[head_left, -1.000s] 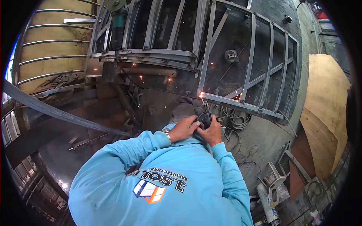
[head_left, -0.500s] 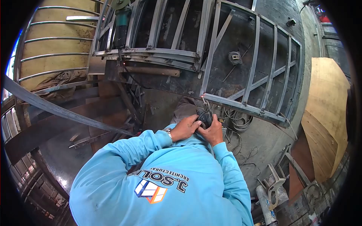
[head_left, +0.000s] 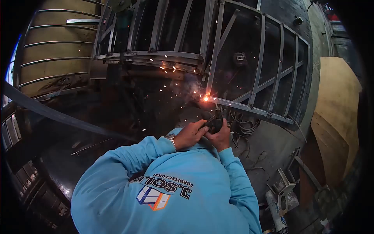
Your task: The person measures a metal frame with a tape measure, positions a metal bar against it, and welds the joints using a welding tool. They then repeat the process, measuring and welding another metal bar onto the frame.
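Observation:
Both hands meet in front of the blue shirt around a dark electrode holder (head_left: 214,124). My left hand (head_left: 189,135) has its fingers wrapped against the holder's left side, with a metal watch (head_left: 171,139) at the wrist. My right hand (head_left: 220,137) grips the holder from the right. From its jaws a short rod (head_left: 216,104) points up toward the near left corner of a metal frame (head_left: 239,105). A bright arc (head_left: 206,99) glows at that corner, with sparks and smoke drifting left.
Stacked metal frames (head_left: 163,55) lie at the upper left of the dark table. A tape measure (head_left: 239,59) rests inside the frame. Coiled cables (head_left: 243,124) are below its edge. Plywood sheets (head_left: 337,105) stand at right, and a long metal bar (head_left: 58,113) crosses the left.
A bright arc, flying sparks and smoke have appeared at the frame's corner, and the surroundings look darker. My hands have barely moved and still grip the holder.

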Demonstrator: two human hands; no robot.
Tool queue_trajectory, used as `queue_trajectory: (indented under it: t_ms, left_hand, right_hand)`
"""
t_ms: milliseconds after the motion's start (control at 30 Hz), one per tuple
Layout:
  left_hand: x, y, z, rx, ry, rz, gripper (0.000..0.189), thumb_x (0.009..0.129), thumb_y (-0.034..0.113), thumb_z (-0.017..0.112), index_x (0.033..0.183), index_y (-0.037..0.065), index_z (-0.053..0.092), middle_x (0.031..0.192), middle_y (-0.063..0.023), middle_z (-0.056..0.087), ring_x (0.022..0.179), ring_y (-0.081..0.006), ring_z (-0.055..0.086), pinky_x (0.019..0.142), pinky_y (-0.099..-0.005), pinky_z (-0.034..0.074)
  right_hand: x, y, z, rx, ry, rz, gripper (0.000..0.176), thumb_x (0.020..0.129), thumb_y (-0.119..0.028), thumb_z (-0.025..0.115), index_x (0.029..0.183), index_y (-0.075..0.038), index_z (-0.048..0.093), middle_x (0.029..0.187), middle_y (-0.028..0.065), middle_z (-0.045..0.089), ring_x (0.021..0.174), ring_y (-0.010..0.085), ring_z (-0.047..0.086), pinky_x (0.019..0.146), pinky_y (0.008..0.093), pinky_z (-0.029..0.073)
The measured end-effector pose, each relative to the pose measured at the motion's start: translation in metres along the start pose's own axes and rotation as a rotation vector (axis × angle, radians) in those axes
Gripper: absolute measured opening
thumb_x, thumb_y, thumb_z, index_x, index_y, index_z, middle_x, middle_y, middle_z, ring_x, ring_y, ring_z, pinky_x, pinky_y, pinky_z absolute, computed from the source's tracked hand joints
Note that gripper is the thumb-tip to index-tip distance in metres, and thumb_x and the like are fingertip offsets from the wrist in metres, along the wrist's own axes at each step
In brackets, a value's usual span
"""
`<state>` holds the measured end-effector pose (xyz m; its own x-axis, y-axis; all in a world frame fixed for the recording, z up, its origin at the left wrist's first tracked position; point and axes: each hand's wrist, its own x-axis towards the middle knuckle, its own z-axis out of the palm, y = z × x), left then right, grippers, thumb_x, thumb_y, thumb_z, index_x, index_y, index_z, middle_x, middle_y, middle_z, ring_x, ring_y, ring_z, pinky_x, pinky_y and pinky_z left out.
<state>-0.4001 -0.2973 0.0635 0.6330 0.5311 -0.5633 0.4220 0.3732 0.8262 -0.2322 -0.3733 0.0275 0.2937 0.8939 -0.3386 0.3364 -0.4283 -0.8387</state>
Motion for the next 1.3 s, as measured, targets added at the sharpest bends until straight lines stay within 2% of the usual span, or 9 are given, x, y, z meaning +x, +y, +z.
queue_trajectory:
  t_ms: [100, 367, 467, 567, 800, 867, 1067, 1200, 1300]
  left_hand:
    - [0.002, 0.006, 0.002, -0.066, -0.053, 0.001, 0.036, 0.104, 0.024, 0.053, 0.130, -0.001, 0.057, 0.101, -0.0199, 0.070, 0.093, -0.0275, 0.069, 0.081, -0.0364, 0.052]
    - [0.007, 0.013, 0.003, -0.003, -0.216, 0.057, 0.040, 0.106, 0.030, 0.051, 0.130, -0.001, 0.058, 0.107, -0.0166, 0.070, 0.098, -0.0241, 0.067, 0.089, -0.0359, 0.051]
    - [0.012, 0.013, 0.007, 0.051, -0.179, 0.061, 0.037, 0.105, 0.028, 0.052, 0.127, 0.000, 0.059, 0.106, -0.0148, 0.070, 0.099, -0.0232, 0.066, 0.089, -0.0353, 0.051]
    - [0.024, 0.026, 0.004, 0.128, -0.162, 0.138, 0.033, 0.102, 0.028, 0.057, 0.121, 0.002, 0.063, 0.100, -0.0192, 0.072, 0.092, -0.0315, 0.070, 0.079, -0.0393, 0.052]
    - [0.096, 0.059, -0.005, 0.106, -0.227, 0.142, 0.025, 0.099, 0.018, 0.060, 0.115, 0.000, 0.066, 0.095, -0.0165, 0.072, 0.084, -0.0233, 0.069, 0.076, -0.0354, 0.052]
    - [0.129, 0.074, -0.013, 0.087, -0.103, 0.270, 0.022, 0.097, 0.013, 0.061, 0.112, -0.001, 0.066, 0.094, -0.0152, 0.071, 0.084, -0.0192, 0.067, 0.077, -0.0344, 0.052]
    - [0.251, 0.126, -0.026, 0.236, 0.244, 0.489, 0.030, 0.091, 0.016, 0.066, 0.117, 0.000, 0.062, 0.100, -0.0189, 0.071, 0.093, -0.0325, 0.070, 0.083, -0.0388, 0.053]
    - [0.328, 0.151, -0.013, 0.187, 0.412, 0.317, 0.069, 0.084, 0.031, 0.073, 0.135, -0.007, 0.047, 0.115, -0.0255, 0.066, 0.101, -0.0360, 0.068, 0.089, -0.0415, 0.053]
    - [0.370, 0.167, -0.005, 0.144, 0.484, 0.163, 0.076, 0.081, 0.033, 0.075, 0.137, -0.009, 0.043, 0.118, -0.0286, 0.064, 0.107, -0.0369, 0.066, 0.095, -0.0415, 0.051]
  right_hand:
    - [-0.004, 0.001, -0.005, -0.031, 0.062, 0.057, 0.066, 0.066, -0.032, 0.091, 0.108, 0.006, 0.057, 0.083, 0.0147, 0.071, 0.072, 0.0254, 0.072, 0.064, 0.0363, 0.056]
    - [-0.011, -0.016, -0.028, -0.114, 0.283, 0.059, 0.059, 0.067, -0.028, 0.092, 0.105, 0.001, 0.058, 0.085, 0.0139, 0.069, 0.073, 0.0266, 0.069, 0.064, 0.0386, 0.054]
    - [-0.014, -0.005, -0.043, 0.002, 0.317, 0.124, 0.054, 0.075, -0.028, 0.086, 0.108, 0.001, 0.056, 0.083, 0.0134, 0.068, 0.072, 0.0274, 0.067, 0.065, 0.0383, 0.053]
    - [-0.013, -0.001, -0.064, 0.402, 0.351, 0.210, 0.034, 0.095, -0.022, 0.066, 0.114, 0.000, 0.048, 0.080, 0.0074, 0.062, 0.064, 0.0147, 0.059, 0.061, 0.0299, 0.048]
    - [-0.017, -0.005, -0.119, 0.653, 0.551, 0.147, 0.022, 0.104, -0.023, 0.057, 0.107, -0.004, 0.047, 0.079, 0.0038, 0.060, 0.062, 0.0106, 0.056, 0.057, 0.0248, 0.047]
    - [-0.020, -0.011, -0.125, 0.663, 0.548, 0.178, 0.025, 0.105, -0.028, 0.055, 0.109, -0.005, 0.045, 0.080, 0.0038, 0.060, 0.062, 0.0103, 0.056, 0.056, 0.0240, 0.046]
    - [-0.040, 0.007, -0.095, 0.620, 0.540, 0.320, 0.027, 0.104, -0.029, 0.056, 0.106, -0.005, 0.046, 0.074, 0.0020, 0.056, 0.058, 0.0097, 0.052, 0.053, 0.0246, 0.043]
    - [-0.042, 0.006, -0.078, 0.608, 0.532, 0.344, 0.028, 0.104, -0.031, 0.055, 0.106, -0.005, 0.045, 0.073, 0.0033, 0.055, 0.056, 0.0112, 0.052, 0.050, 0.0257, 0.043]
    - [-0.040, 0.006, -0.071, 0.622, 0.583, 0.351, 0.030, 0.104, -0.030, 0.055, 0.109, -0.003, 0.046, 0.072, 0.0030, 0.055, 0.055, 0.0109, 0.052, 0.051, 0.0257, 0.043]
